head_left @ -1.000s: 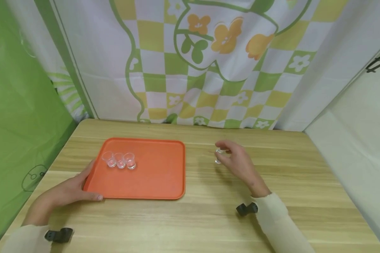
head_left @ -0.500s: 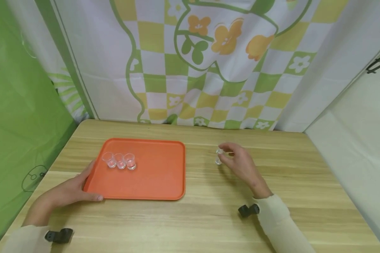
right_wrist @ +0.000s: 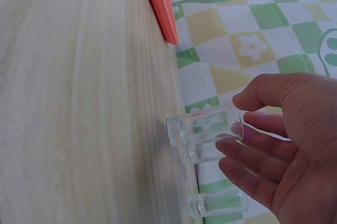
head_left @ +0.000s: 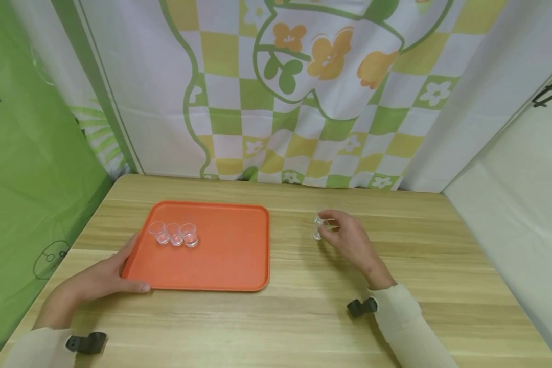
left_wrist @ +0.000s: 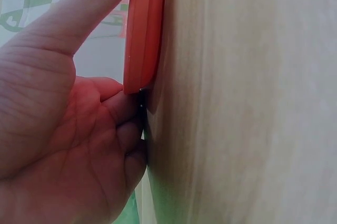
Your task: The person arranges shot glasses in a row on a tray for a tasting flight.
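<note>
Around the near left corner of an orange tray [head_left: 230, 245], my left hand [head_left: 98, 278] grips the rim, thumb along the front edge and fingers at the left side. Three clear shot glasses [head_left: 175, 235] stand in a row on the tray. To the tray's right, my right hand [head_left: 349, 240] pinches another shot glass [right_wrist: 205, 125] near its rim, between thumb and fingers. That glass is upright, its base at the table. In the right wrist view, a second glass [right_wrist: 202, 153] shows partly behind it, and a third glass [right_wrist: 218, 203] stands farther along, beneath the fingers.
A wooden table [head_left: 239, 327] bears everything. A patterned curtain [head_left: 257, 128] hangs along its back edge, with a green sheet [head_left: 32, 168] at the left and a white sheet [head_left: 520, 204] at the right.
My right hand has shifted slightly right and towards me, and a glass behind the pinched one now shows. The left hand, the tray and its glasses stay where they were.
</note>
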The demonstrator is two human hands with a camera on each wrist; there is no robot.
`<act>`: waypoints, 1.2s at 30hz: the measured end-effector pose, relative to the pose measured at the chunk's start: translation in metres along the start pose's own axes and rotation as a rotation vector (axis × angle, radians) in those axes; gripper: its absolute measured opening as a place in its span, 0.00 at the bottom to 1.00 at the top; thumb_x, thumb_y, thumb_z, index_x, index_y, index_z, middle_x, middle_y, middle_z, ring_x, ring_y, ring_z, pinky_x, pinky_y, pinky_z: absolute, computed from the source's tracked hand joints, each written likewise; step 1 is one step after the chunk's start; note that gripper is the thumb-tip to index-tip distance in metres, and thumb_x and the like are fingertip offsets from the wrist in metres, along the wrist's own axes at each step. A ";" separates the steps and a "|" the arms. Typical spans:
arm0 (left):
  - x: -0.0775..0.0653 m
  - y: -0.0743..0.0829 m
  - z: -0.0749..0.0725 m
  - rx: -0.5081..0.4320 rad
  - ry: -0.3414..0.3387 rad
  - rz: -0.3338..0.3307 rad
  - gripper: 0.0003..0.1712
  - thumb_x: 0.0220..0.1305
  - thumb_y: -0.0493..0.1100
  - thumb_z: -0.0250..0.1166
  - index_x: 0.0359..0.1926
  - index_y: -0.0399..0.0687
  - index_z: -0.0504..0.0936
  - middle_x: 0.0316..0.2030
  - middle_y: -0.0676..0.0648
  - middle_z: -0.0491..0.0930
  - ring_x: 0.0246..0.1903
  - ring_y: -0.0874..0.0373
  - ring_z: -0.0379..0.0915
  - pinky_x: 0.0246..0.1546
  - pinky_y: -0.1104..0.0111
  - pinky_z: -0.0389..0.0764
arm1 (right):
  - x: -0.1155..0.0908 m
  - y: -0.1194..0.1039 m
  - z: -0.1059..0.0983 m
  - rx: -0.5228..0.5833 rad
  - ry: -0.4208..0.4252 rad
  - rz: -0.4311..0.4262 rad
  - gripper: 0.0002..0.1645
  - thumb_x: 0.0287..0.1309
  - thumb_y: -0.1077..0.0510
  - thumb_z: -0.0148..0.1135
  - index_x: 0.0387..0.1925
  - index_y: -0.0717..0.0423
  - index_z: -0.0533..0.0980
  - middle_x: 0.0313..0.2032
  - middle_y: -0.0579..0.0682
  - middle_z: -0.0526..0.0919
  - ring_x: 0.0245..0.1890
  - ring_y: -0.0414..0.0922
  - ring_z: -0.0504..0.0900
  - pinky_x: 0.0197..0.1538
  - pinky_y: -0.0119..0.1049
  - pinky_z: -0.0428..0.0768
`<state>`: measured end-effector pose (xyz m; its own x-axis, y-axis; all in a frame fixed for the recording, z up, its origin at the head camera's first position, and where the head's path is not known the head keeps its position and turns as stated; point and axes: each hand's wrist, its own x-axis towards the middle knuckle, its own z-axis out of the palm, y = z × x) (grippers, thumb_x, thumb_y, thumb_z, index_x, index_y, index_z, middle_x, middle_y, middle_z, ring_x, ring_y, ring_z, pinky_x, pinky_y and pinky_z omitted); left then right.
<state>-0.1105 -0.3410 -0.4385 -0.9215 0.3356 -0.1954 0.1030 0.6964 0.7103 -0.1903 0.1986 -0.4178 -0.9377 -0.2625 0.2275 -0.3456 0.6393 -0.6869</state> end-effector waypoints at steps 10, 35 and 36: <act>0.001 0.000 0.000 -0.026 -0.003 0.009 0.73 0.58 0.52 0.78 0.82 0.48 0.28 0.77 0.22 0.39 0.70 0.20 0.47 0.61 0.28 0.57 | 0.000 0.002 0.000 0.014 -0.017 0.014 0.22 0.65 0.65 0.67 0.59 0.68 0.78 0.57 0.64 0.82 0.51 0.59 0.85 0.52 0.51 0.84; 0.000 -0.001 0.000 -0.015 -0.003 -0.016 0.74 0.58 0.53 0.78 0.82 0.47 0.28 0.75 0.20 0.41 0.69 0.19 0.48 0.60 0.27 0.58 | -0.001 0.015 0.006 0.049 -0.041 0.036 0.25 0.66 0.65 0.68 0.61 0.70 0.75 0.49 0.62 0.86 0.44 0.54 0.88 0.46 0.44 0.86; 0.000 -0.001 0.000 -0.015 -0.003 -0.016 0.74 0.58 0.53 0.78 0.82 0.47 0.28 0.75 0.20 0.41 0.69 0.19 0.48 0.60 0.27 0.58 | -0.002 0.016 0.006 0.050 -0.043 0.038 0.25 0.66 0.65 0.68 0.61 0.70 0.75 0.50 0.62 0.86 0.44 0.54 0.88 0.46 0.43 0.86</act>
<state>-0.1106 -0.3415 -0.4391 -0.9220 0.3264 -0.2082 0.0829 0.6917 0.7174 -0.1939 0.2046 -0.4332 -0.9473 -0.2707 0.1712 -0.3068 0.6130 -0.7281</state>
